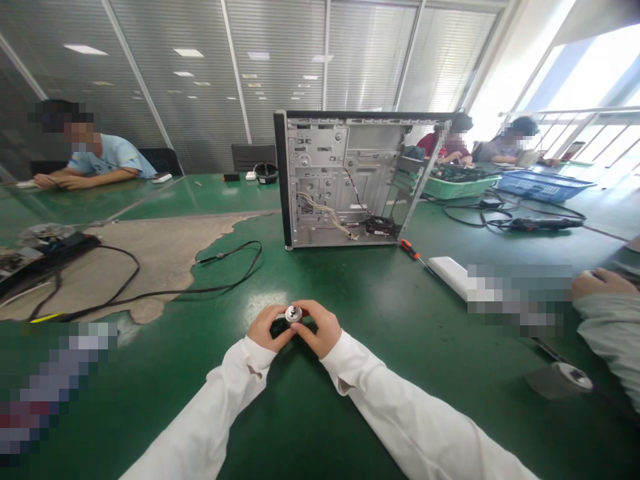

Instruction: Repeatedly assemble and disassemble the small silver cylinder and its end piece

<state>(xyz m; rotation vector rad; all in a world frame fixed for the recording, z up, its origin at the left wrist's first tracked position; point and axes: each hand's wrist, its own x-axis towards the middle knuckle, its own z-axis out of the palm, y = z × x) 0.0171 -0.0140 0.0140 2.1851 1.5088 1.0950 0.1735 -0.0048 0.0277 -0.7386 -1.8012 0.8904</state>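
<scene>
My left hand (pixel 267 328) and my right hand (pixel 320 327) meet in front of me above the green table (pixel 425 373). Between their fingertips they grip a small metal cylinder (pixel 294 315) from both sides. Its round silver top faces up and carries a small dark part in the middle; I cannot make out its exact kind. Fingers cover most of its side. Beyond my hands stands an upright, open computer case (pixel 345 180) with loose wires and a black fan-like part inside. An orange-and-black screwdriver (pixel 410 249) lies by the case's lower right corner.
A black cable (pixel 220 288) runs across a bare, peeled patch at left. Right of me lie a white box (pixel 453 277) and a grey cylinder (pixel 560 381), near another person's hand (pixel 603 283). Farther off are green (pixel 463 187) and blue (pixel 543 187) baskets and several people.
</scene>
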